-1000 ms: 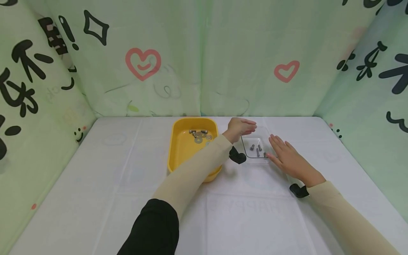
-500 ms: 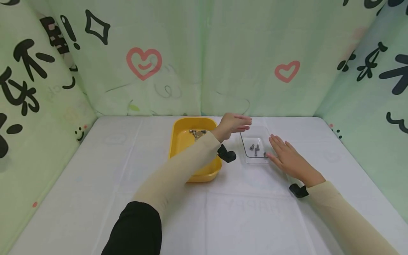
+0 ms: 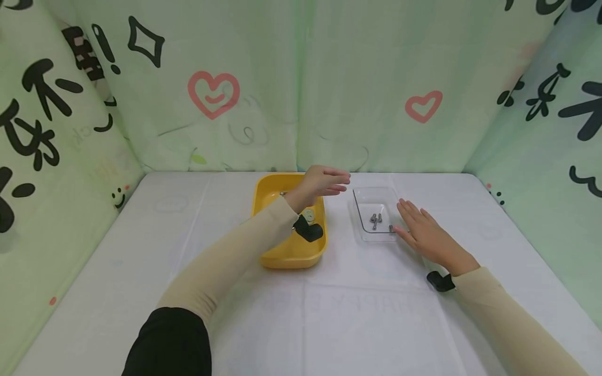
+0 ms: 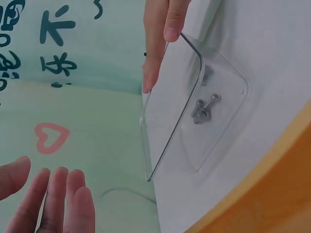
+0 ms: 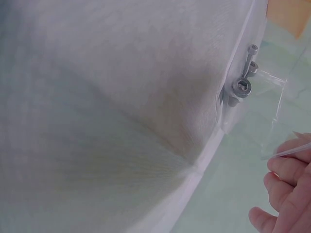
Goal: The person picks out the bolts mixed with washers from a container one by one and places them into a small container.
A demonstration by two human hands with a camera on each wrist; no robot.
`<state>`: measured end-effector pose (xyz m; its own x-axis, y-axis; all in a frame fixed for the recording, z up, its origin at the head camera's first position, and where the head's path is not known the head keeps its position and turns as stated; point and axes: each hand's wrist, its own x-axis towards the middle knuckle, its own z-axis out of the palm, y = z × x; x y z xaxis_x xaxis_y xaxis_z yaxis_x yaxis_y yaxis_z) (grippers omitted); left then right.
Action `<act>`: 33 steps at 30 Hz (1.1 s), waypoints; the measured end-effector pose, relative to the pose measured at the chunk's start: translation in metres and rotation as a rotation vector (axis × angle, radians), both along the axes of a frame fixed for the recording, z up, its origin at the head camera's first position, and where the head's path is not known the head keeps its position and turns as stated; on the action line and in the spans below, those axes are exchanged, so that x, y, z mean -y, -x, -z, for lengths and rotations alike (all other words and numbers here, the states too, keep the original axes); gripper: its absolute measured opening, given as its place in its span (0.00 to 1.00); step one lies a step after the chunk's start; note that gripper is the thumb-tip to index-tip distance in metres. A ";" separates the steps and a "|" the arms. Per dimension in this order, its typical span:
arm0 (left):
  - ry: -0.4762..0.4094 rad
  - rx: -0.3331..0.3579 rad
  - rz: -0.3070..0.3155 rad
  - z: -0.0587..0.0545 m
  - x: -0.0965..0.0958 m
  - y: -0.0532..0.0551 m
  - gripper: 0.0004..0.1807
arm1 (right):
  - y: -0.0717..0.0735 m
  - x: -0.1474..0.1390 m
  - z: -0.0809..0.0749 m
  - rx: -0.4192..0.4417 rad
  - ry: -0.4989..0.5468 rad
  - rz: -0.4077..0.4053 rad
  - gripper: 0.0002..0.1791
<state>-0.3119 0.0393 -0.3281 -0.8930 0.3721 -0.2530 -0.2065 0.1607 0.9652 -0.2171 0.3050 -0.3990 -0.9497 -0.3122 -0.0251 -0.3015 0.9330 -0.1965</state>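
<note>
My left hand (image 3: 317,188) hovers over the far right part of a yellow tray (image 3: 293,258), with nothing held. Its fingers (image 4: 53,199) are nearly straight and apart in the left wrist view. My right hand (image 3: 430,237) rests at the right side of a clear plastic box (image 3: 376,196), fingers extended and touching its rim. Several socket head screws (image 3: 374,219) lie inside the box; hex recesses show on the screws (image 5: 242,87) in the right wrist view. In the yellow tray a washer (image 3: 309,214) shows beside my left wrist; my arm hides much of the rest.
A white cloth (image 3: 376,313) covers the table. Green printed curtains (image 3: 301,83) stand behind it and at both sides. The yellow tray and clear box stand side by side with a narrow gap between them.
My left hand has moved left from above the clear box to over the yellow tray. The screws in the box have shifted slightly. My right hand has stayed in place.
</note>
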 end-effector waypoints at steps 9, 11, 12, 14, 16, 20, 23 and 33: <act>0.019 0.005 0.009 -0.003 0.022 -0.002 0.17 | 0.000 -0.001 0.002 -0.006 0.003 0.000 0.39; 0.015 0.009 -0.005 -0.004 0.027 -0.002 0.17 | 0.000 -0.001 0.002 -0.005 0.006 -0.002 0.39; 0.014 0.014 -0.016 -0.004 0.030 -0.001 0.17 | 0.000 -0.001 0.002 -0.005 0.004 -0.002 0.39; 0.005 0.021 -0.039 -0.004 0.036 0.000 0.17 | 0.000 -0.001 0.002 -0.002 0.007 -0.004 0.39; -0.003 0.020 -0.057 -0.003 0.042 0.001 0.17 | 0.000 -0.001 0.001 0.000 0.006 -0.004 0.39; -0.007 0.011 -0.091 0.002 0.055 0.005 0.18 | 0.000 -0.001 0.000 -0.003 0.001 -0.004 0.39; -0.022 0.009 -0.119 0.006 0.063 0.009 0.18 | 0.000 -0.001 0.000 -0.010 -0.001 -0.010 0.39; -0.004 0.026 -0.228 0.023 0.081 0.023 0.19 | -0.001 0.000 -0.001 -0.001 0.008 -0.009 0.39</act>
<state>-0.3346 -0.0422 -0.3510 -0.9472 0.1622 -0.2764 -0.2623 0.1036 0.9594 -0.2162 0.3050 -0.3977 -0.9468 -0.3212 -0.0220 -0.3102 0.9285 -0.2042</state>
